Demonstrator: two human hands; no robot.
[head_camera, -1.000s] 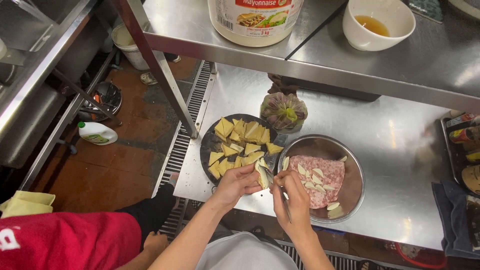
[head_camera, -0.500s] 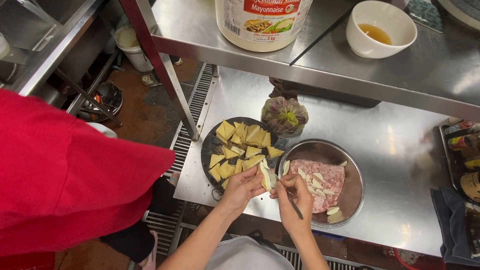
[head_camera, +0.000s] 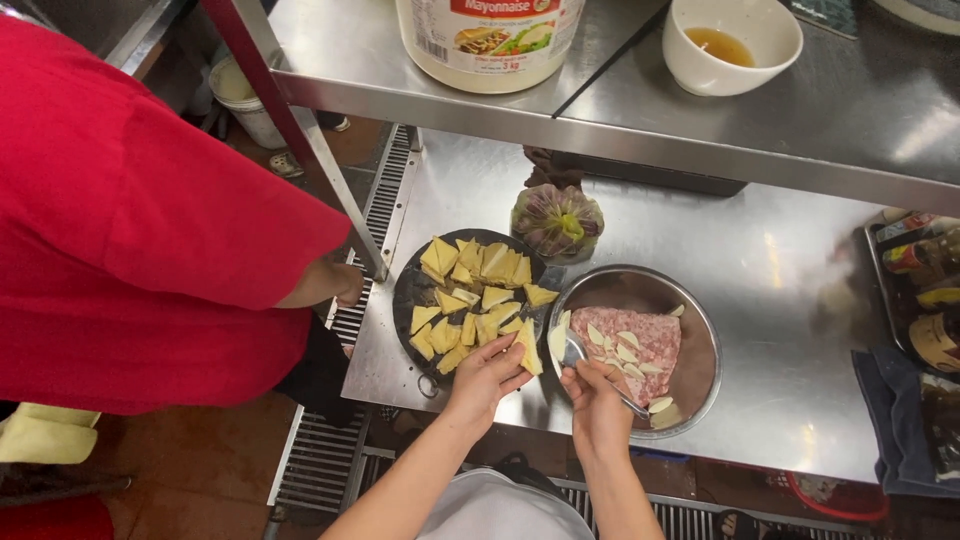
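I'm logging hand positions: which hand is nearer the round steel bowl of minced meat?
Right. The right hand is over the steel bowl's near rim, holding a metal spoon. The left hand is beside it, holding a yellow folded dumpling by the dark plate.

From my feed I see one clear package: a large white tub (head_camera: 490, 40) standing on the upper steel shelf (head_camera: 760, 130), at the top of the view, left of centre. Its round wall carries a paper label (head_camera: 500, 35) with a red band across the top, a picture of a sandwich with green leaves beneath it, and a small barcode patch on its left side. At the far right edge, a dark tray (head_camera: 880, 290) on the table (head_camera: 780, 300) holds what look like labelled bottles or packets in yellow, red and brown, too cropped to tell apart.
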